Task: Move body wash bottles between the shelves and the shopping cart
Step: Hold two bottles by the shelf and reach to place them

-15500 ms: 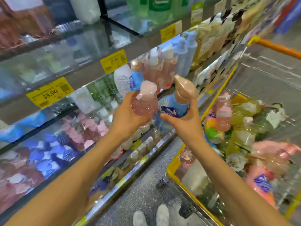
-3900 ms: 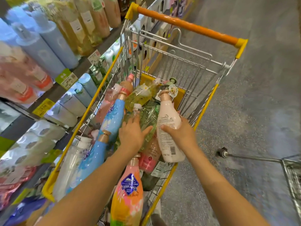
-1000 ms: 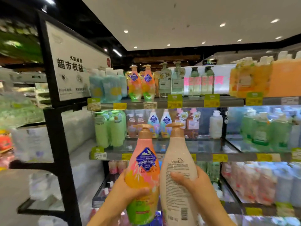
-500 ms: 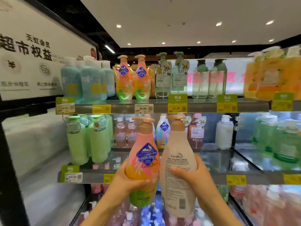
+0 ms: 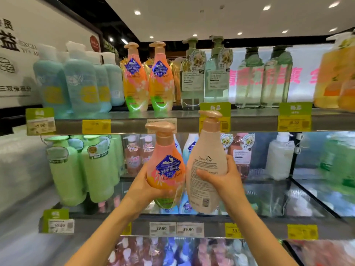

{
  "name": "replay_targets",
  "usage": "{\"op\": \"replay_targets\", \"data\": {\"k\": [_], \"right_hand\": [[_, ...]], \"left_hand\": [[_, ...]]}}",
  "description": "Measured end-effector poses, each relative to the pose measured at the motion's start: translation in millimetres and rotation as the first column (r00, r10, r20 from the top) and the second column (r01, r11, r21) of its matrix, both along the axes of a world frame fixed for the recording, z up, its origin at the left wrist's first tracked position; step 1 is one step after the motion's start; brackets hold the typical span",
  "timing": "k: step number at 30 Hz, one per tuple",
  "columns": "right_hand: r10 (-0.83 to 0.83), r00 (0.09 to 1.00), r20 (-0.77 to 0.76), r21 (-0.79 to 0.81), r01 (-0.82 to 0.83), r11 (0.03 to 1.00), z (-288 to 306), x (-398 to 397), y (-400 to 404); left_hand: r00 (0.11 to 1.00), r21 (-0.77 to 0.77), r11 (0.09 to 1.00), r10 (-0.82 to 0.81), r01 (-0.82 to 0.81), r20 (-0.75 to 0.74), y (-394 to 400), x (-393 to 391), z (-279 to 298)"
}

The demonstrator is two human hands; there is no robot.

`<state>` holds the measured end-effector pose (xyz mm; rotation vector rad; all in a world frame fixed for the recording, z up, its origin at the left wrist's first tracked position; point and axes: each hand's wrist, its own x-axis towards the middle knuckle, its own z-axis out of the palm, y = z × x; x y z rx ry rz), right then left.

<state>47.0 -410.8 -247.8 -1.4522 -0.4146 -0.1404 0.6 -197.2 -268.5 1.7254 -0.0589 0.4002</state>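
My left hand (image 5: 143, 191) grips a pink-orange-green pump bottle (image 5: 165, 166) with a blue badge, held upright. My right hand (image 5: 225, 179) grips a cream pump bottle (image 5: 206, 160) with its printed back label facing me. The two bottles touch side by side in front of the middle shelf (image 5: 192, 217). Their pump heads reach up to the front edge of the top shelf (image 5: 134, 123). On that top shelf stand two matching pink-orange bottles (image 5: 148, 77). The shopping cart is out of view.
The top shelf also holds teal bottles (image 5: 76, 81), clear green bottles (image 5: 263, 77) and orange ones (image 5: 336, 73). Pale green bottles (image 5: 82, 169) and a white pump bottle (image 5: 279, 156) stand on the middle shelf. Yellow and green price tags line the shelf edges.
Both bottles have risen toward the top shelf and the shelves look closer. The cream bottle now stands higher than the pink-orange one.
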Motion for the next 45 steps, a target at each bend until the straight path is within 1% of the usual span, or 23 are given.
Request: {"op": "replay_targets", "data": {"k": [4,7,11,14,19,22,26,29,33,37,38,39,42,43,45], "right_hand": [[-0.037,0.999,0.037,-0.025,0.038,0.999,-8.5,22.8,9.9],[-0.062,0.996,0.065,-0.041,0.065,0.997,-19.2,36.4,17.3],[-0.091,0.992,0.088,-0.089,0.099,0.991,-37.2,45.6,23.1],[-0.074,0.994,0.082,-0.131,0.084,0.988,-48.9,47.0,23.4],[-0.067,0.996,0.061,-0.17,0.076,0.982,-62.2,49.3,24.5],[-0.084,0.996,0.023,-0.158,0.086,0.984,-71.2,55.5,27.8],[-0.12,0.992,-0.026,-0.099,0.117,0.988,-75.6,62.9,34.0],[-0.117,0.992,-0.056,-0.065,0.114,0.991,-73.2,69.4,38.8],[-0.209,0.976,-0.063,-0.082,0.204,0.976,-76.3,76.6,52.3],[-0.39,0.919,-0.059,-0.202,0.371,0.906,-72.4,72.8,77.2],[-0.407,0.912,-0.051,-0.231,0.386,0.893,-73.8,69.3,82.1],[-0.389,0.92,-0.043,-0.258,0.366,0.894,-76.8,64.9,85.4],[-0.215,0.972,-0.091,-0.353,0.17,0.92,-87.3,50.0,84.2],[-0.188,0.977,-0.1,-0.396,0.135,0.908,-89.8,47.6,82.0],[-0.19,0.978,-0.083,-0.484,0.127,0.866,-92.2,46.4,78.4]], "left_hand": [[0.998,0.094,0.994,-0.048,0.051,-0.035,13.6,23.6,-8.0],[0.995,0.113,0.992,-0.052,0.062,-0.086,20.2,40.2,-17.8],[0.994,0.075,0.997,-0.014,0.022,-0.107,23.2,52.7,-31.7],[0.99,0.097,0.994,-0.044,0.057,-0.137,28.7,56.9,-41.4],[0.986,0.057,0.996,-0.06,0.069,-0.157,32.4,58.7,-48.8],[0.984,0.057,0.996,-0.065,0.075,-0.168,34.2,60.6,-51.0],[0.983,0.019,0.997,-0.066,0.07,-0.174,36.8,62.7,-50.4],[0.98,-0.032,0.997,-0.071,0.066,-0.188,40.0,66.0,-48.6],[0.973,-0.058,0.994,-0.099,0.089,-0.206,44.6,68.7,-47.2],[0.969,-0.047,0.993,-0.118,0.11,-0.218,45.2,69.9,-47.2],[0.968,-0.041,0.993,-0.114,0.107,-0.222,45.9,70.2,-47.5],[0.968,-0.038,0.994,-0.108,0.102,-0.226,47.4,70.6,-47.9],[0.965,-0.009,0.995,-0.099,0.1,-0.243,54.4,71.7,-48.0],[0.964,-0.007,0.995,-0.1,0.102,-0.248,57.3,72.2,-48.4],[0.962,-0.005,0.995,-0.097,0.099,-0.255,64.3,73.2,-48.0]]}}
